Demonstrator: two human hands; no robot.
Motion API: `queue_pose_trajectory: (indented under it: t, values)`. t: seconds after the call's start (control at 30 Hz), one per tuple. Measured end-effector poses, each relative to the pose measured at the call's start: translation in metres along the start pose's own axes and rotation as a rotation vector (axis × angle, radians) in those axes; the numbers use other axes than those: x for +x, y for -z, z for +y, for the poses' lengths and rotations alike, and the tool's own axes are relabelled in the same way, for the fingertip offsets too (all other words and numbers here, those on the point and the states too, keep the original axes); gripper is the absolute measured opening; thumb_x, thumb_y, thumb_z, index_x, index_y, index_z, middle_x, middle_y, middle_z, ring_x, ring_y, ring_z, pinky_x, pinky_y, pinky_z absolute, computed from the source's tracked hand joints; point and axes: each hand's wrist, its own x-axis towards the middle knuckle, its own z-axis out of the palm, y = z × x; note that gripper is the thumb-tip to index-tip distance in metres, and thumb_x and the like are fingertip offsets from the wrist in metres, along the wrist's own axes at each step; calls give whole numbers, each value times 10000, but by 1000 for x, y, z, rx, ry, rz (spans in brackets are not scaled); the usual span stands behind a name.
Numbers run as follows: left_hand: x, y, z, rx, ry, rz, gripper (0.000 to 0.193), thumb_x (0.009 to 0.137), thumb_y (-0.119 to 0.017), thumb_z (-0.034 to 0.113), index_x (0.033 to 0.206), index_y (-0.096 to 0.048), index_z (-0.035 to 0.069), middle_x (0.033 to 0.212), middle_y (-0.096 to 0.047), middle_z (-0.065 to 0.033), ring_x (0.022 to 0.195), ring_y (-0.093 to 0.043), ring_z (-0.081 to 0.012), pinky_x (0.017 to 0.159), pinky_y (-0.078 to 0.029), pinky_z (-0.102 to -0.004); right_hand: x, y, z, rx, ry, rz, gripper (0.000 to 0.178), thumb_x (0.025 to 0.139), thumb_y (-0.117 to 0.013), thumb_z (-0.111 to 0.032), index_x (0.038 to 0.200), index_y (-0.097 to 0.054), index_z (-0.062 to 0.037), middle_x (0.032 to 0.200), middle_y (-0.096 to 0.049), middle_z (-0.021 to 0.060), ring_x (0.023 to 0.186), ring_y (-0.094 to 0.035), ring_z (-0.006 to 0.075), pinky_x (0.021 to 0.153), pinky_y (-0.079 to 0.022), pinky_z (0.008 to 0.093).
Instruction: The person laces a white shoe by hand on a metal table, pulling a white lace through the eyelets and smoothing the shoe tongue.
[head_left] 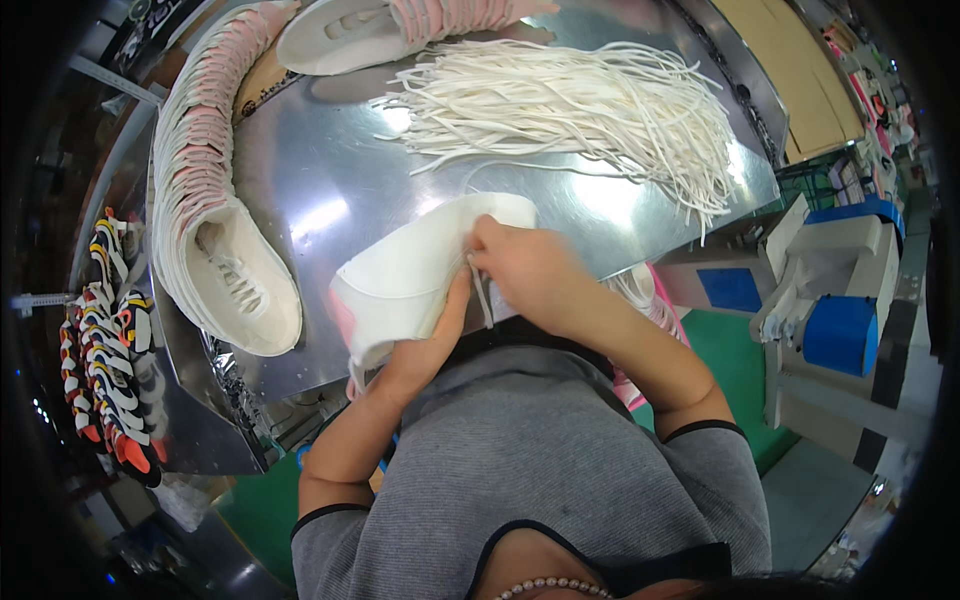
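White shoe upper (415, 275) with a pink patch at its heel sits at the near edge of the shiny metal worktop (330, 190), just below the picture's centre and right in front of the person. Left hand (425, 350) comes up from six o'clock and cups the upper from underneath, thumb raised along its side and fingers closed under the fabric. Right hand (525, 270), at three o'clock of the upper, rests on its top edge with fingers pinched together on a white lace (482, 295) that hangs down between the two hands. At twelve o'clock of the hands a loose heap of white laces (580, 105) spreads across the worktop, well apart from the upper. At nine to eleven o'clock a long curved stack of white and pink uppers (205, 170) lies nested one in another, and a second such stack (400, 30) lies at the far edge. Far at nine o'clock, below the worktop, a row of colourful shoes (105, 340) is lined up. At three o'clock stands a white and blue machine (830, 310).
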Motion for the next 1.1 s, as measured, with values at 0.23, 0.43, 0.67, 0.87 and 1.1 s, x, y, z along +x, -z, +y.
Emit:
queue_pose_trajectory:
  t: [0.23,0.43,0.67,0.87,1.1]
  values:
    - [10,22,-12,-482,444,-214,294,974,-648,153,1221,-653,-6,1170,-684,-98,1052,-653,-169,912,-528,-306,-28,52,38,403,-254,343,514,821,-800,-175,1261,-574,-34,1029,-683,88,732,-620,116,671,-496,236]
    - [11,21,-38,-152,175,29,301,947,-682,178,1187,-671,-3,1157,-696,-114,1049,-663,-221,913,-522,-336,-9,0,34,900,-368,285,435,825,-823,-171,1145,-577,-9,969,-646,44,817,-602,90,684,-489,227]
    - [22,42,0,64,50,-191,355,902,-721,218,1176,-645,6,1115,-680,-226,1054,-655,-365,901,-509,-389,7,-14,56,1031,-430,463,372,842,-801,-143,1115,-573,-38,942,-638,26,772,-557,74,651,-449,215]
    - [20,39,0,474,-224,-53,191,884,-696,96,1051,-665,7,908,-695,-175,807,-673,-373,712,-525,-406,-17,-11,52,1082,-405,466,241,883,-763,-166,1049,-638,-42,925,-662,12,866,-588,68,744,-473,230]
    - [27,35,21,434,-370,23,193,859,-702,44,1049,-677,16,921,-701,-173,809,-685,-351,706,-538,-393,-22,-25,27,889,-291,116,226,917,-726,-223,941,-694,0,749,-649,8,716,-557,67,647,-466,254]
